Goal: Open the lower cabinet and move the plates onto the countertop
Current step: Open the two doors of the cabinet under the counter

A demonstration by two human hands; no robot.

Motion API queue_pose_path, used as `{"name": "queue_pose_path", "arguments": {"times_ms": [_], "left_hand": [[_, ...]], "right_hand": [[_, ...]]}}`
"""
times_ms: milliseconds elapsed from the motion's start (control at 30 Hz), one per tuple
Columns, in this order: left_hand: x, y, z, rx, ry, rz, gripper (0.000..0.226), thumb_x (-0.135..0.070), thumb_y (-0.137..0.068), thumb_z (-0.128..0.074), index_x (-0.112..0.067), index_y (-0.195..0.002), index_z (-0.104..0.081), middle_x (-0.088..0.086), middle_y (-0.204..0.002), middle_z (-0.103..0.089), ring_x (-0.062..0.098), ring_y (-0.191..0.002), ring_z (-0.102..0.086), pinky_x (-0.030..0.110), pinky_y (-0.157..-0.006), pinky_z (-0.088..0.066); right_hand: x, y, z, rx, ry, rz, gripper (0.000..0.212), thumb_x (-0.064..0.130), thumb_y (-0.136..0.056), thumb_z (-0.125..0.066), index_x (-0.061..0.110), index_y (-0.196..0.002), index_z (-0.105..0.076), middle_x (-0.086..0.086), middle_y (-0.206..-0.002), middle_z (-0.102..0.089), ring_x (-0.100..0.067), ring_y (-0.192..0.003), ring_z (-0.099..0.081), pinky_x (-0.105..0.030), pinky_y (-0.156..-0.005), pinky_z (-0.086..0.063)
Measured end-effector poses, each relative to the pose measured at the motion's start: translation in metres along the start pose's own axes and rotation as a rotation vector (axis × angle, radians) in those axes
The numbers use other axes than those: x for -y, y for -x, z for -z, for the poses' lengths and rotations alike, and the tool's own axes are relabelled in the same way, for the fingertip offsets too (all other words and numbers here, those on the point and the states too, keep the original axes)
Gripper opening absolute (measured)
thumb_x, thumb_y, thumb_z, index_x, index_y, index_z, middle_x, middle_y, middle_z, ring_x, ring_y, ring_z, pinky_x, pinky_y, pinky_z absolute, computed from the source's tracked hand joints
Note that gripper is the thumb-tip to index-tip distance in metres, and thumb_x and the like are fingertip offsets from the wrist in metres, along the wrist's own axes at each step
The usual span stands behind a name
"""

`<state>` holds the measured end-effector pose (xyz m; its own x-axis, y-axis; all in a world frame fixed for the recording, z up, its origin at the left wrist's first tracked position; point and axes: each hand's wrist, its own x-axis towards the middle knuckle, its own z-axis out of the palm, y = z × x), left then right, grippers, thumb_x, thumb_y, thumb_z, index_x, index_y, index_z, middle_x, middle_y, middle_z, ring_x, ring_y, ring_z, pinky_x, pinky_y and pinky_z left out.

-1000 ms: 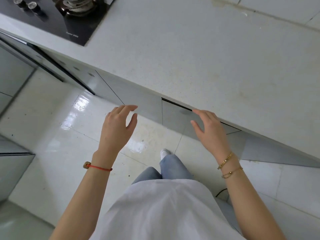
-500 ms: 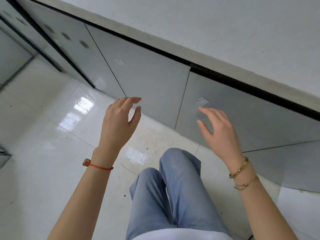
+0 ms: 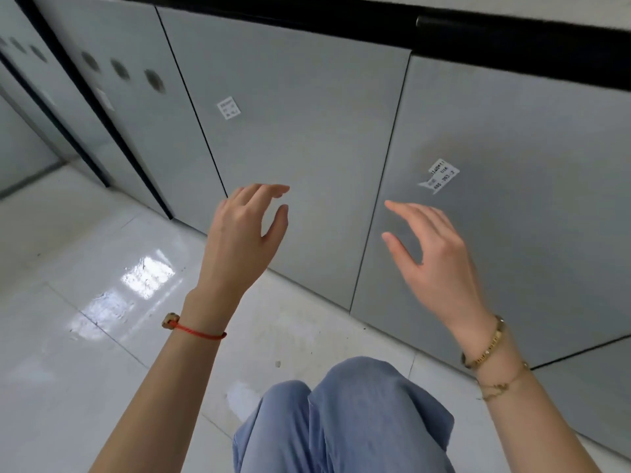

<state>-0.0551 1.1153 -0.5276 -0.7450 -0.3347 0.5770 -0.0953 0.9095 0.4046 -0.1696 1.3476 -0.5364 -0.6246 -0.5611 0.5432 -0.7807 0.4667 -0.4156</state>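
Two grey lower cabinet doors face me, both shut: the left door (image 3: 300, 138) carries a small white sticker, and so does the right door (image 3: 532, 233). A black recess runs along their top under the countertop edge (image 3: 607, 15). My left hand (image 3: 239, 240) hovers in front of the left door with fingers relaxed, holding nothing. In front of the right door, near the seam between the two doors, my right hand (image 3: 433, 254) hangs with fingers spread and empty. No plates are in view.
A third cabinet door with three round holes (image 3: 133, 107) stands further left. Glossy white floor tiles (image 3: 102, 302) spread below the cabinets. My bent knees in blue jeans (image 3: 345, 418) fill the lower middle, close to the doors.
The view has dropped from the countertop down to the cabinet fronts as I crouch. Both hands stay raised and empty, now closer to the doors.
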Motion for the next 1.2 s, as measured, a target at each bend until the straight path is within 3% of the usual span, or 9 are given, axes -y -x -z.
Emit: {"name": "queue_pose_path", "arguments": {"times_ms": [167,333,600,667,800,900,1000,1100,1200], "left_hand": [[-0.012,-0.035,0.020,-0.108,0.039,-0.029,0.024,-0.021,-0.095,-0.055,-0.015,-0.117,-0.064,-0.003,-0.108,-0.068,0.013,-0.101,-0.062,0.035,-0.091,-0.050],[-0.033,-0.085,0.031,-0.145,0.103,-0.059,0.025,-0.025,-0.095,-0.054,-0.019,-0.117,-0.064,-0.008,-0.106,-0.067,0.007,-0.097,-0.061,0.023,-0.087,-0.047],[-0.066,-0.149,0.015,-0.105,0.458,0.172,0.025,-0.027,-0.093,-0.057,-0.019,-0.112,-0.069,-0.011,-0.095,-0.069,-0.005,-0.081,-0.061,0.000,-0.069,-0.042],[-0.072,-0.158,0.010,-0.086,0.597,0.248,0.023,-0.030,-0.092,-0.057,-0.020,-0.108,-0.070,-0.011,-0.092,-0.071,-0.001,-0.086,-0.066,0.002,-0.068,-0.045],[-0.082,-0.168,0.005,-0.048,0.832,0.319,0.012,-0.027,-0.093,-0.057,-0.026,-0.095,-0.068,-0.006,-0.090,-0.074,0.009,-0.088,-0.070,0.027,-0.082,-0.055],[-0.082,-0.172,0.004,-0.016,0.988,0.372,0.009,-0.023,-0.093,-0.059,-0.024,-0.092,-0.068,-0.006,-0.090,-0.074,0.006,-0.086,-0.071,0.023,-0.080,-0.055],[-0.080,-0.171,0.004,0.052,1.219,0.464,0.020,-0.023,-0.092,-0.063,-0.012,-0.109,-0.067,-0.004,-0.097,-0.074,0.005,-0.090,-0.071,0.018,-0.079,-0.055],[-0.078,-0.166,0.005,0.058,1.221,0.460,0.031,-0.025,-0.092,-0.064,-0.008,-0.117,-0.065,-0.004,-0.098,-0.072,0.007,-0.095,-0.070,0.018,-0.082,-0.053],[-0.074,-0.158,0.012,0.038,1.215,0.438,0.022,-0.025,-0.091,-0.065,-0.011,-0.107,-0.070,-0.008,-0.087,-0.071,0.006,-0.089,-0.069,0.019,-0.081,-0.052]], "right_hand": [[0.008,-0.021,0.011,-0.100,-0.004,0.022,0.036,0.030,-0.095,-0.054,0.020,-0.130,-0.053,0.004,-0.123,-0.059,-0.014,-0.119,-0.051,-0.021,-0.104,-0.034],[0.017,-0.049,0.022,-0.137,-0.009,0.026,0.039,0.030,-0.095,-0.054,0.019,-0.132,-0.051,0.004,-0.126,-0.058,-0.014,-0.121,-0.049,-0.038,-0.102,-0.044],[0.023,-0.073,0.031,-0.134,0.039,0.008,0.042,0.035,-0.095,-0.050,0.016,-0.133,-0.051,0.004,-0.128,-0.056,-0.010,-0.123,-0.046,-0.017,-0.102,-0.032],[0.023,-0.075,0.031,-0.135,0.049,0.011,0.043,0.036,-0.095,-0.049,0.015,-0.133,-0.051,0.003,-0.127,-0.057,-0.011,-0.122,-0.047,-0.018,-0.102,-0.033],[0.020,-0.075,0.029,-0.131,0.086,0.019,0.043,0.037,-0.095,-0.048,0.015,-0.132,-0.051,0.002,-0.125,-0.058,-0.012,-0.121,-0.048,-0.021,-0.099,-0.036],[0.020,-0.076,0.028,-0.127,0.079,0.007,0.043,0.035,-0.096,-0.049,0.014,-0.132,-0.051,0.002,-0.125,-0.058,-0.013,-0.121,-0.049,-0.023,-0.100,-0.038],[0.023,-0.075,0.027,-0.121,0.077,0.002,0.043,0.035,-0.096,-0.049,0.014,-0.134,-0.050,0.002,-0.128,-0.057,-0.012,-0.123,-0.048,-0.021,-0.101,-0.036],[0.025,-0.071,0.025,-0.120,0.059,0.004,0.044,0.035,-0.096,-0.049,0.015,-0.134,-0.049,0.003,-0.130,-0.055,-0.010,-0.125,-0.045,-0.017,-0.102,-0.032],[0.027,-0.065,0.022,-0.144,0.027,-0.009,0.044,0.035,-0.096,-0.050,0.016,-0.135,-0.048,0.005,-0.131,-0.054,-0.008,-0.126,-0.044,-0.020,-0.104,-0.035]]}}
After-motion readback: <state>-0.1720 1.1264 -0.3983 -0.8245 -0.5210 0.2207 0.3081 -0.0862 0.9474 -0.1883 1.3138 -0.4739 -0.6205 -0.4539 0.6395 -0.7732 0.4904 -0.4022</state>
